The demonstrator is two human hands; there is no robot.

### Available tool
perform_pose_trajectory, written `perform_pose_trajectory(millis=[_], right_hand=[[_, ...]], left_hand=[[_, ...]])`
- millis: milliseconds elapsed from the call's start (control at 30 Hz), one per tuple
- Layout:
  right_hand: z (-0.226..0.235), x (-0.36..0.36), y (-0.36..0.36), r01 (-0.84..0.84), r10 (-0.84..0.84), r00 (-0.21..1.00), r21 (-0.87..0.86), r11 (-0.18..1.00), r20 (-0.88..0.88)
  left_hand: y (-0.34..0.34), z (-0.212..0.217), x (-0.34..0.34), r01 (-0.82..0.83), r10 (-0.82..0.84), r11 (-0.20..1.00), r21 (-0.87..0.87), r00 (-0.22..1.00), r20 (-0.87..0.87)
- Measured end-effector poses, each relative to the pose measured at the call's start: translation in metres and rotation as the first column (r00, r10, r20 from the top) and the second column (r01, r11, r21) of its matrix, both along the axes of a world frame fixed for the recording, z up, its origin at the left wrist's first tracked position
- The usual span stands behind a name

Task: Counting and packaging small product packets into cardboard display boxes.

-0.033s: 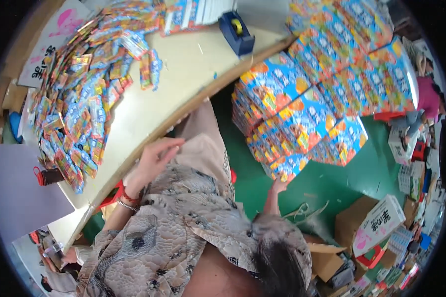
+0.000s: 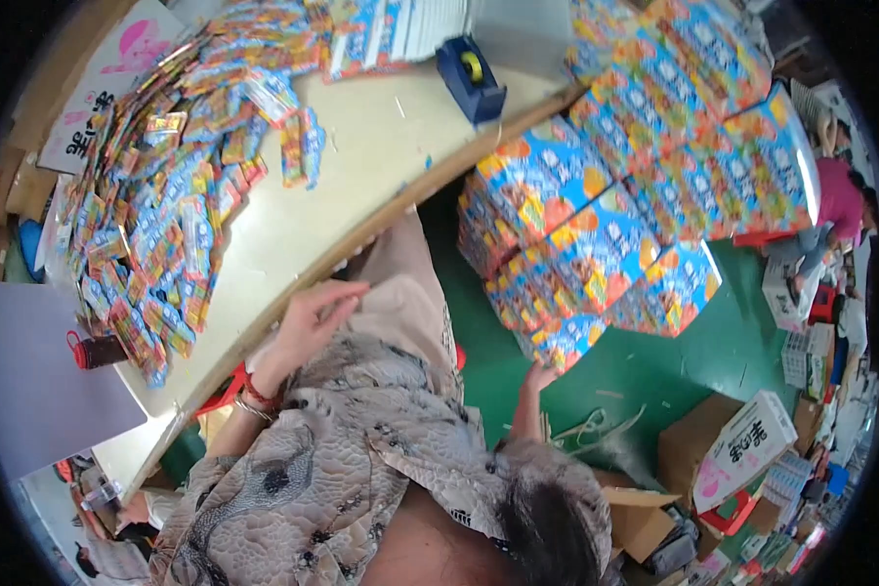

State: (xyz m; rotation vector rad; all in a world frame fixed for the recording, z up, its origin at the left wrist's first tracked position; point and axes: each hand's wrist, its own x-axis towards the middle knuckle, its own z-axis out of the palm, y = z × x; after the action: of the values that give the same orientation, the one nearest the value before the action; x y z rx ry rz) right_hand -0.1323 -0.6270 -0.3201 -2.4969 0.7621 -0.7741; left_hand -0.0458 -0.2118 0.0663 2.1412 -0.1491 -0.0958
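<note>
My left hand point(image 2: 314, 317) is over my lap, just below the table edge. Its thumb and fingers are apart and nothing is between them. To the right, my right hand point(image 2: 540, 375) is low down at the near corner of a blue and orange printed box point(image 2: 568, 338), the lowest of a large stack. The fingers close on that corner, and the box partly hides them. More printed boxes point(image 2: 606, 230) of the same kind rise behind it, pressed side by side. Across the left of the table point(image 2: 293, 234) spreads a heap of small colourful packets point(image 2: 181, 186).
A dark blue tape dispenser point(image 2: 471, 80) stands by the table's far edge, beside flat printed sheets point(image 2: 396, 34). A dark brown cup-like item point(image 2: 98, 350) sits at the left. Cartons point(image 2: 747, 449) and loose string point(image 2: 596, 427) lie on the green floor; a person point(image 2: 840, 200) is at the far right.
The whole view has shifted slightly. My left hand's fingers have drawn a little closer together. My right hand stays at the lowest box's corner, with less of its fingers showing.
</note>
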Motion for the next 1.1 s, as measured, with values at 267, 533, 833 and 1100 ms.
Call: perform_pose_trajectory(millis=[267,533,833,1100], right_hand=[[0.199,0.074,0.154,-0.491,0.443,0.871,0.328,0.807,0.213],[0.355,0.338,0.319,-0.787,0.731,0.544,0.555,0.272,0.413],[0.339,0.534,0.448,-0.594,0.536,0.764,-0.065,0.802,-0.360],[0.281,0.598,0.392,-0.562,0.603,0.767,0.223,0.797,-0.222]], left_hand=[[0.034,-0.014,0.027,0.160,-0.167,0.984,-0.077,0.981,-0.098],[0.071,-0.020,0.041,0.100,-0.087,0.985,-0.137,0.991,0.102],[0.113,-0.003,0.049,-0.121,0.145,0.976,-0.183,0.982,0.124],[0.129,-0.023,0.087,-0.152,0.251,0.890,-0.429,0.951,0.183]])
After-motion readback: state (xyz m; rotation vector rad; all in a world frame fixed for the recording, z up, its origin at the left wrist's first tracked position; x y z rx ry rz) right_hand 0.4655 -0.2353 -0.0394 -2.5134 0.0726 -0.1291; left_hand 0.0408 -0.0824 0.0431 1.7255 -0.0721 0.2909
